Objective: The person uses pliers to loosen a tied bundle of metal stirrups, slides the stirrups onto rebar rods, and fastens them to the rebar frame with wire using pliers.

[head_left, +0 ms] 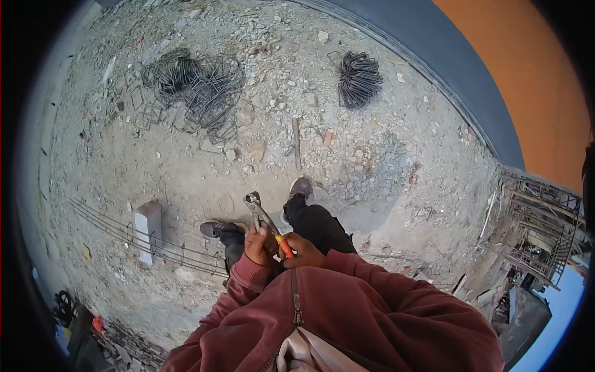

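Note:
A pair of metal pincers (266, 217) is held in front of my body, jaws pointing away from me. My right hand (302, 250) is closed round the handle with the orange and yellow grip. My left hand (261, 244) is closed at the other handle, whose lower end is hidden by the fingers. The two handles stand somewhat apart. Whether the left fingers pinch anything else is too small to tell. Just left of my hands, a long rebar cage (181, 255) with stirrups on it runs close to my leg.
The rebar cage passes by a pale block (148, 230). On the rubble ground lie a tangled heap of bent stirrups (201, 87), a bundle of stirrups (359, 80) and a stick (297, 144). A grey and orange wall (496, 68) rises at right, near stacked rebar cages (539, 229).

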Action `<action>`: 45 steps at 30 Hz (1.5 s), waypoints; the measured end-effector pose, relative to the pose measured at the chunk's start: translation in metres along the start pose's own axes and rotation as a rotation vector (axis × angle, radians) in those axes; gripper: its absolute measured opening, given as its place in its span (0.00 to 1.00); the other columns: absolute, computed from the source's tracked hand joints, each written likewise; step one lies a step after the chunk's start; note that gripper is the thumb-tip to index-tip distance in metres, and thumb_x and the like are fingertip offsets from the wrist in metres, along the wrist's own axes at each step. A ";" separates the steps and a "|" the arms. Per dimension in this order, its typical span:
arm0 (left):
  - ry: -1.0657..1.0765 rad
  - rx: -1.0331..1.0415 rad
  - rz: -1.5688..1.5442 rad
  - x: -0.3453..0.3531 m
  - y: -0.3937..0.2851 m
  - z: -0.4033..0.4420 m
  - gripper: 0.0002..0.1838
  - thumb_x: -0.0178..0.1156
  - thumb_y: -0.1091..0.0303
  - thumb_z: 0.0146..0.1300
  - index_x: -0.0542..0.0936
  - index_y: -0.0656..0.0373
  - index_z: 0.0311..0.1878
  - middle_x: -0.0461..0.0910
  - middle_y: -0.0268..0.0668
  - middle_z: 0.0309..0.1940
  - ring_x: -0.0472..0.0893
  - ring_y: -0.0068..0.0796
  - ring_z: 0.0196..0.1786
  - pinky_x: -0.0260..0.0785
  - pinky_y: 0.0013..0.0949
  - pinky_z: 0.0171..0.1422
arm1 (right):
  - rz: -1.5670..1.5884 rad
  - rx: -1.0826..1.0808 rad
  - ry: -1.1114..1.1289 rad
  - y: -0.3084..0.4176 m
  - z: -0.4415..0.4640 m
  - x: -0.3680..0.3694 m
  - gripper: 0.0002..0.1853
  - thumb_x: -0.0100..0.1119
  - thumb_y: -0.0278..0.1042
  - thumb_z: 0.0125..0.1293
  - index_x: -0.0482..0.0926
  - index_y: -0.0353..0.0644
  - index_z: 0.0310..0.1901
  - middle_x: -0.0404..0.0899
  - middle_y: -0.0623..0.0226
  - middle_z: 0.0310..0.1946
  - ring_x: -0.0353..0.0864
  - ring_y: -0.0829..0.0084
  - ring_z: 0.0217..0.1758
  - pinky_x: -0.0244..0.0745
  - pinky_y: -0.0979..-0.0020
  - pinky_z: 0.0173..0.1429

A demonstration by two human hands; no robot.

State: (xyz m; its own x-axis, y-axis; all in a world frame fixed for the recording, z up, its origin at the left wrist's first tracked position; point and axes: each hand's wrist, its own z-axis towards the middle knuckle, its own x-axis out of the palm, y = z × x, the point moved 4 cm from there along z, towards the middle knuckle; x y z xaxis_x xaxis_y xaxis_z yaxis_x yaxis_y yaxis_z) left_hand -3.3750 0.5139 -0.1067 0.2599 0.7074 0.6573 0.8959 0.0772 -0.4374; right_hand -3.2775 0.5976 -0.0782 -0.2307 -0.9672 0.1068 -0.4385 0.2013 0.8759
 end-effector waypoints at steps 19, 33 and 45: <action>0.003 -0.395 0.384 0.294 0.110 0.268 0.07 0.54 0.64 0.63 0.72 0.53 0.41 0.60 0.22 0.15 0.58 0.13 0.13 0.50 0.20 0.16 | 0.718 0.150 -0.489 0.038 -0.051 -0.358 0.06 0.49 0.18 0.43 0.71 0.38 0.26 0.70 0.64 0.40 0.72 0.73 0.39 0.71 0.73 0.44; -0.007 -0.217 1.331 0.295 0.094 0.548 0.17 0.53 0.65 0.62 0.74 0.54 0.54 0.77 0.37 0.22 0.75 0.26 0.23 0.67 0.31 0.29 | 1.198 0.673 -0.528 -0.007 0.135 -0.559 0.08 0.45 0.16 0.44 0.68 0.37 0.29 0.71 0.58 0.43 0.75 0.64 0.42 0.78 0.60 0.45; -0.043 -0.405 1.918 0.192 0.098 0.749 0.16 0.50 0.61 0.62 0.77 0.37 0.52 0.80 0.39 0.42 0.79 0.41 0.46 0.69 0.39 0.52 | 1.481 0.728 -0.682 -0.125 0.299 -0.573 0.08 0.43 0.15 0.49 0.64 0.43 0.25 0.71 0.67 0.35 0.73 0.72 0.31 0.76 0.73 0.36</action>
State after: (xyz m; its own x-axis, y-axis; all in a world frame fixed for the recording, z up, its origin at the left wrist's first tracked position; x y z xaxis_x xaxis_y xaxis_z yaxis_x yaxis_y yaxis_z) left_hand -3.5070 1.1833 -0.4833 0.8257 -0.3386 -0.4511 -0.4941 -0.8199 -0.2891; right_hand -3.3505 1.1728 -0.3898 -0.9502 0.2581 0.1746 0.2345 0.9613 -0.1449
